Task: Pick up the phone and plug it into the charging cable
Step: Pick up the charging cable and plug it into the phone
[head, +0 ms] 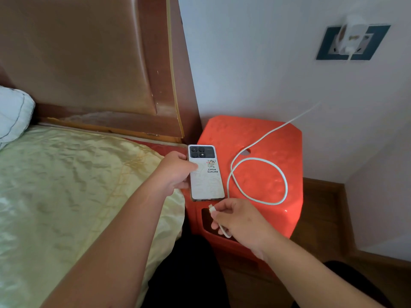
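A white phone (pixel 205 174) with a cartoon case lies face down at the left edge of the red plastic stool (pixel 262 138), camera end away from me. My left hand (pixel 175 171) grips the phone's left side, thumb on its back. My right hand (pixel 240 221) pinches the plug end of the white charging cable (pixel 260 160), with the connector tip just below the phone's bottom edge, a small gap between them. The cable loops across the stool top and rises to a white charger (pixel 352 34) in the wall socket.
The bed (pixel 66 185) with a pale green cover lies to the left, its brown headboard (pixel 89 63) behind and a pillow (pixel 13 112) at far left. A white wall stands behind the stool. Wooden floor (pixel 322 207) shows to the right.
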A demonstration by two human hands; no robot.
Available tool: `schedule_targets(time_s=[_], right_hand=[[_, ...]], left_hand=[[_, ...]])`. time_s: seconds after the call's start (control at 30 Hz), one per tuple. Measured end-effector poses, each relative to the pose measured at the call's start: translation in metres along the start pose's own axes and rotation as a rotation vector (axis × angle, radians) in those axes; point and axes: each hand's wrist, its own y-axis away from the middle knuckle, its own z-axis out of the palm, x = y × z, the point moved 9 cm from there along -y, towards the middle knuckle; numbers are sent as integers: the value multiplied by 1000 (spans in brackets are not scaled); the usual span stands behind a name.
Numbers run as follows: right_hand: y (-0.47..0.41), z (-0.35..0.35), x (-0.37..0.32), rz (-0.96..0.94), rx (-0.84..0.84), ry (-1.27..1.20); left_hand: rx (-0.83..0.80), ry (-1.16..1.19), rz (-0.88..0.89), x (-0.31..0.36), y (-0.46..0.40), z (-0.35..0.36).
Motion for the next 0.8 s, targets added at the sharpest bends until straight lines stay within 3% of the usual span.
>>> schedule_targets(time_s=[0.37,0.8], right_hand=[[2,8,29,29,58,-382],[-2,17,25,38,43,-438]], left_hand=[[-21,304,-134,-36,6,0],[-30,317,-136,-39,5,1]])
